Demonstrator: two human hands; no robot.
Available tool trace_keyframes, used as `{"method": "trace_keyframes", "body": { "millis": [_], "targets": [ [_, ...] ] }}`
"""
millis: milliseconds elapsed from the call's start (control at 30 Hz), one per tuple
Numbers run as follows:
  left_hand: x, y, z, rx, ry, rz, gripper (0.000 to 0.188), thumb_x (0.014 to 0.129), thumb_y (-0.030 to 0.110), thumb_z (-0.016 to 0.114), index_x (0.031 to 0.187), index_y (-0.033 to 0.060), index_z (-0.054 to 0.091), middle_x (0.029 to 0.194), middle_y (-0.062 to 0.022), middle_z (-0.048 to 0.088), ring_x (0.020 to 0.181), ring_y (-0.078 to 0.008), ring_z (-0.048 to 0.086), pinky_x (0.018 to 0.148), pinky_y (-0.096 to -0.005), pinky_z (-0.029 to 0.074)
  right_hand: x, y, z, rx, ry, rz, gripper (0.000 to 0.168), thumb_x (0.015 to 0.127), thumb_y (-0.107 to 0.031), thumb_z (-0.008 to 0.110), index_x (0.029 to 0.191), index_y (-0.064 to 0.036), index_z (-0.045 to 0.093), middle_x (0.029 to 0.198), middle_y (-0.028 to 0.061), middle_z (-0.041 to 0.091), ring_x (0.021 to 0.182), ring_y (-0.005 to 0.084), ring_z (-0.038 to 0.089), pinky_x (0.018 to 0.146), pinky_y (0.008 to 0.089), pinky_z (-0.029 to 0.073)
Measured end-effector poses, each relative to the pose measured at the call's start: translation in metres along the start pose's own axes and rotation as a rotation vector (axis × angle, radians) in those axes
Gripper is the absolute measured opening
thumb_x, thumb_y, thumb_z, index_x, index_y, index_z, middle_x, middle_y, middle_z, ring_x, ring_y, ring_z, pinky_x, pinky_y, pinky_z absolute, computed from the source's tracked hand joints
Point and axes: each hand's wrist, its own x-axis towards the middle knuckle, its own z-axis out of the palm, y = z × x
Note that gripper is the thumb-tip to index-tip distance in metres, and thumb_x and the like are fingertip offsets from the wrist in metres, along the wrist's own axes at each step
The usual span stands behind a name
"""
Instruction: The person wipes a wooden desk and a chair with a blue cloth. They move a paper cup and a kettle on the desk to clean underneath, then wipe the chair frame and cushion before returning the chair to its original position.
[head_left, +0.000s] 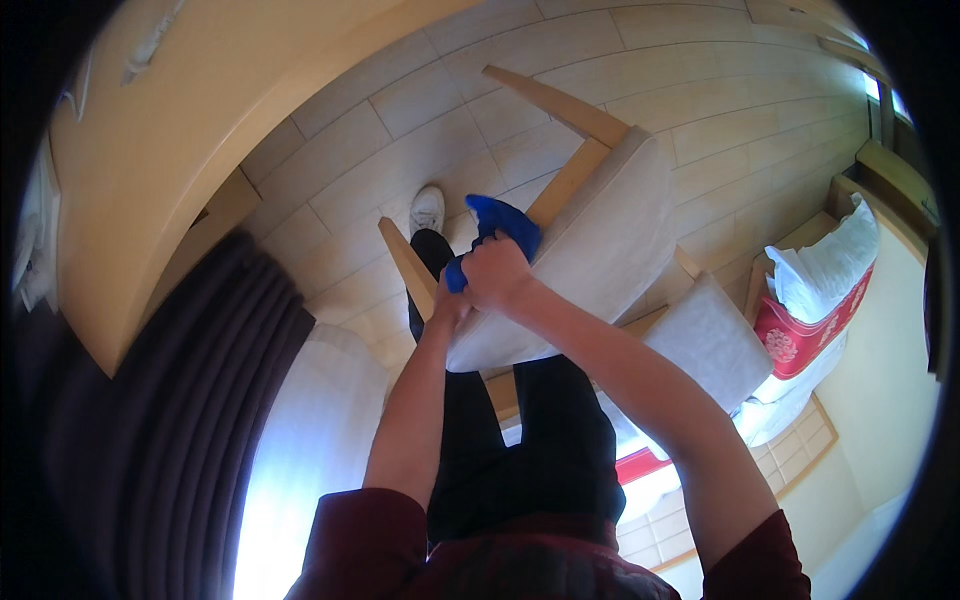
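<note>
A bunched blue cloth is gripped in my right hand, beside the edge of a chair with a pale upholstered seat and wooden legs. The chair lies tipped in front of my legs, its legs pointing away from me. My left hand is close against the right one, at the corner of the chair by a wooden leg. A small end of the cloth shows between the two hands. The left fingers are mostly hidden, so their hold cannot be made out.
A wooden table or desk curves across the upper left. Dark pleated curtains hang at the left beside a sheer white one. Another pale cushioned seat stands to the right, near a bed with a white pillow and red runner.
</note>
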Motion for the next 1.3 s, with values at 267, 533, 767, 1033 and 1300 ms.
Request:
{"method": "trace_keyframes", "body": {
  "millis": [267,533,767,1033,1300],
  "targets": [
    [0.009,0.03,-0.01,0.238,-0.094,-0.159,0.058,0.101,0.041,0.039,0.087,-0.0077,0.065,0.09,-0.0318,0.062,0.094,-0.0477,0.059,0.081,-0.0492,0.045,-0.017,0.125,-0.088,-0.096,0.182,0.23,0.037,0.081,-0.041,0.062,0.086,-0.006,0.073,0.089,0.0153,0.071,0.084,0.0312,0.069,0.079,0.0425,0.053],
    [0.006,0.036,-0.01,0.233,-0.149,-0.163,0.053,0.1,0.038,0.042,0.084,-0.0071,0.065,0.091,-0.0323,0.062,0.097,-0.0476,0.058,0.083,-0.0484,0.045,-0.02,0.045,-0.01,-0.141,0.118,-0.034,0.029,0.071,-0.036,0.067,0.078,-0.008,0.071,0.08,0.0144,0.069,0.083,0.0284,0.067,0.087,0.0422,0.046],
    [-0.007,0.001,-0.001,0.274,-0.013,-0.041,0.05,0.099,0.035,0.044,0.082,-0.0067,0.065,0.092,-0.0316,0.063,0.094,-0.0473,0.059,0.082,-0.049,0.046,-0.034,0.036,-0.024,-0.021,0.037,-0.101,0.032,0.074,-0.036,0.064,0.083,-0.006,0.07,0.082,0.0173,0.068,0.083,0.0317,0.067,0.099,0.0434,0.042],
    [0.005,0.024,-0.008,0.262,-0.072,-0.13,0.053,0.099,0.038,0.043,0.083,-0.0074,0.065,0.089,-0.0313,0.063,0.091,-0.0475,0.06,0.08,-0.0507,0.046,-0.037,0.121,-0.069,-0.178,0.398,0.217,0.034,0.078,-0.034,0.06,0.092,-0.006,0.072,0.091,0.0167,0.07,0.095,0.0305,0.066,0.112,0.0486,0.03],
    [-0.003,0.007,-0.007,0.196,-0.071,0.18,0.051,0.098,0.037,0.044,0.084,-0.0073,0.065,0.088,-0.0312,0.063,0.09,-0.0472,0.06,0.079,-0.0493,0.046,-0.038,-0.011,0.02,-0.08,0.286,0.047,0.027,0.072,-0.028,0.064,0.082,-0.003,0.069,0.08,0.0168,0.067,0.095,0.0297,0.063,0.112,0.0496,0.029]
  ]
}}
